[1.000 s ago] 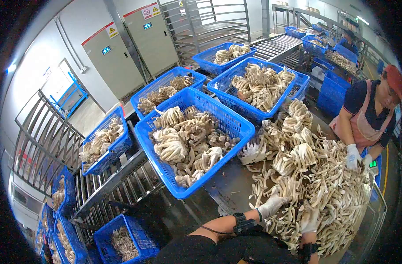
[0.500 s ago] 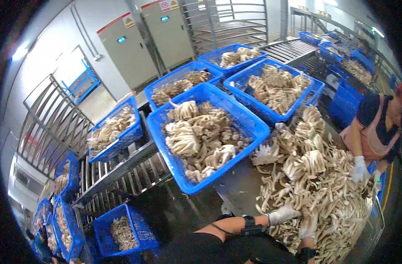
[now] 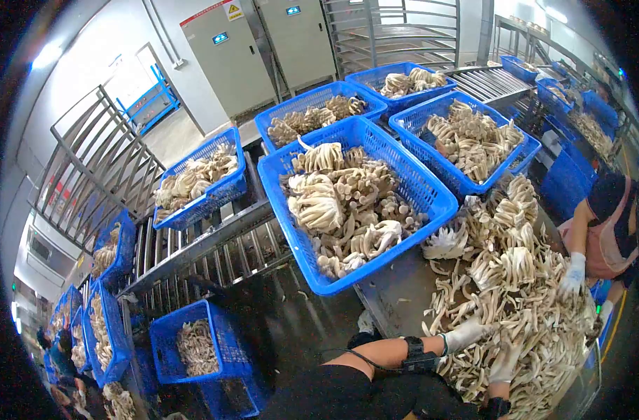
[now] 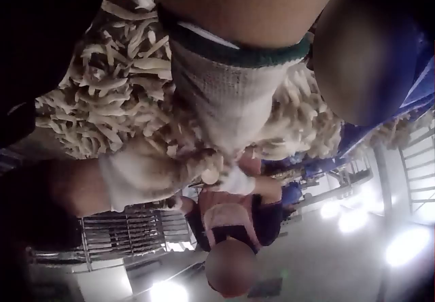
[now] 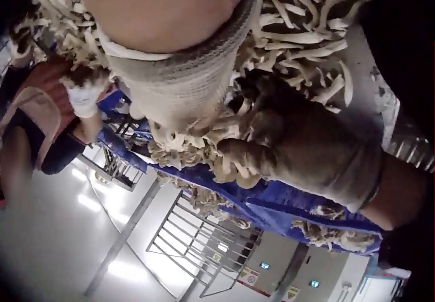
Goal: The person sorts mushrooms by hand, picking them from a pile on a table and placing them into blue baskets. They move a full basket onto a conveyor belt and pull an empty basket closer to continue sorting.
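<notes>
Head view swung leftward, left hand [image 3: 465, 335] pinching mushrooms [image 5: 233, 173], right hand [image 3: 504, 362] beside it, grip unclear

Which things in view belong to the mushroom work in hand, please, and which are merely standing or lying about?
Belonging to the job, it appears:
mushroom heap
metal table beneath it
nearest blue basket, holding mushrooms

Apparently just background:
grey cabinet
warning sign
metal railing

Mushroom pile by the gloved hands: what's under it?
Gray tabletop shows along one edge of the mushroom pile; whatever lies under its middle is covered.
</notes>
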`<state>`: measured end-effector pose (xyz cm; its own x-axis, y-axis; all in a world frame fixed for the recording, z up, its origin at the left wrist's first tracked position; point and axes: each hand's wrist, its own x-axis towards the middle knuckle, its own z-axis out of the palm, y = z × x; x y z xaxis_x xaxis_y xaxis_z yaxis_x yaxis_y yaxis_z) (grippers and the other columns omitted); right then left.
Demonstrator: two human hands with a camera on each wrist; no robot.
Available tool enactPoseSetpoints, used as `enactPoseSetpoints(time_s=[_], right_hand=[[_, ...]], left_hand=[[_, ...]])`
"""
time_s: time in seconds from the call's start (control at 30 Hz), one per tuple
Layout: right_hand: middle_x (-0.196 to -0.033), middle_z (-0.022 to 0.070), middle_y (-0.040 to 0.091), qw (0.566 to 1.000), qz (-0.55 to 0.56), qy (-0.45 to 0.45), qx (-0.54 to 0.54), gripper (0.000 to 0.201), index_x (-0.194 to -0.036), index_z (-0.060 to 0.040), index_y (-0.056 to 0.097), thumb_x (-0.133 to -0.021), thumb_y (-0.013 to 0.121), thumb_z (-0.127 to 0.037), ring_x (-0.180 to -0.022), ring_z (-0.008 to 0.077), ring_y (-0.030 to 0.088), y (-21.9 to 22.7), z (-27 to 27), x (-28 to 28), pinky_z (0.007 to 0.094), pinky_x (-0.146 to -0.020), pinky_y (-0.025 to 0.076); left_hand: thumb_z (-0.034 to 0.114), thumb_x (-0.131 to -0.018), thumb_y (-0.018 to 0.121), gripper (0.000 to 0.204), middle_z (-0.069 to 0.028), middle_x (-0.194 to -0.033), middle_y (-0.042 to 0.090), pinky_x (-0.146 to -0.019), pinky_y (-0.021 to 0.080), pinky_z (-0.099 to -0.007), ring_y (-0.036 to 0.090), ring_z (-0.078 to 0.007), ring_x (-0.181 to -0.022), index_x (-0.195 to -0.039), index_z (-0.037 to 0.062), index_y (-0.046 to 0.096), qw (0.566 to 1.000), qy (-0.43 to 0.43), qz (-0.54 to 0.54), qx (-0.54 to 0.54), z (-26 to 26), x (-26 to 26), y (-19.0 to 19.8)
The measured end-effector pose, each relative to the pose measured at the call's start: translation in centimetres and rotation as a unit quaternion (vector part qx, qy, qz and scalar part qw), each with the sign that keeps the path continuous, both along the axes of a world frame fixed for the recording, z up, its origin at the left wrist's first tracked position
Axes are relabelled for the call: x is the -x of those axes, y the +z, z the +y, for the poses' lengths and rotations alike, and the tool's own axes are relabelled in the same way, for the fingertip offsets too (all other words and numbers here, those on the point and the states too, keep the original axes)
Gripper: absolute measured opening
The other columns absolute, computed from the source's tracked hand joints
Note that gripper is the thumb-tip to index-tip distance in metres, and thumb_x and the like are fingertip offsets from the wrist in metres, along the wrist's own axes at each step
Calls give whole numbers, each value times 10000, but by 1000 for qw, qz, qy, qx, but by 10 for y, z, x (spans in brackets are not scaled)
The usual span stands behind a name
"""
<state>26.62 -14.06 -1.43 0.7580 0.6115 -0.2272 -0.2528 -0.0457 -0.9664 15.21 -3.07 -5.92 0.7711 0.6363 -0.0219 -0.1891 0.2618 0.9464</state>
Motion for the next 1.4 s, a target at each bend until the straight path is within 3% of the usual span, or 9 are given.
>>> enactPoseSetpoints(time_s=[0.1,0.23,0.37,0.47,0.6,0.8,0.93,1.07,1.4], right_hand=[[-1453,131,288,1000,19,-21,10,729,-1463,-111,168,-846,552,-61,-1274,257,388,37,4,16,352,-1068,310],[-1455,88,296,992,13,121,-35,620,-1451,-97,209,-928,487,-281,-1314,243,335,36,1,34,360,-1093,260],[-1438,50,342,988,146,41,-42,662,-1445,-142,260,-911,487,-460,-1312,244,332,19,2,11,374,-1078,266],[-1448,60,316,932,296,155,-142,618,-1451,-160,247,-934,466,-419,-1322,250,294,-6,-1,-9,396,-1070,264],[-1463,77,277,967,-166,130,141,616,-1452,-136,233,-933,480,-360,-1316,254,297,-89,43,-70,367,-1063,278],[-1454,96,294,849,-418,49,320,623,-1444,-109,243,-919,510,-313,-1317,260,300,-93,94,-85,355,-1065,271],[-1448,109,304,786,-480,2,390,629,-1439,-91,250,-910,530,-281,-1317,263,302,-67,119,-64,347,-1067,267],[-1443,122,315,741,-527,-28,416,635,-1435,-73,256,-901,551,-250,-1318,266,304,-31,151,-22,339,-1068,262],[-1428,153,342,812,-534,71,227,652,-1422,-28,273,-878,601,-172,-1318,275,309,11,264,78,319,-1072,250]], left_hand=[[366,-953,472,507,-130,-1216,533,-991,359,-320,481,-208,-1117,-1322,29,386,969,-9,59,-241,-4,-43,-122],[317,-1004,257,454,-156,-1297,476,-1019,323,-352,460,-275,-1170,-1342,41,382,980,-83,95,-156,-2,39,53],[315,-979,354,524,-157,-1454,301,-1088,252,-328,311,-283,-1325,-1410,24,281,985,-147,-23,-83,8,-3,-7],[264,-950,465,599,-138,-1510,173,-1128,193,-326,205,-276,-1377,-1439,29,212,874,-183,130,-431,40,-15,6],[449,-983,280,574,-242,-1193,525,-935,390,-405,524,-366,-1044,-1256,-21,465,923,-129,-13,-361,86,11,22],[354,-974,396,498,-181,-1320,463,-987,391,-380,469,-327,-1182,-1348,25,391,887,46,-12,-459,139,268,141],[411,-963,418,471,-82,-1265,528,-894,458,-367,542,-186,-1108,-1316,101,445,965,124,-185,136,174,498,208],[328,-927,529,258,-41,-959,616,-709,455,-334,573,-189,-851,-1077,122,563,787,552,-197,194,245,690,140],[348,-862,616,254,-45,-841,570,-574,455,-332,556,-184,-688,-952,120,549,648,705,-193,214,387,893,62]])
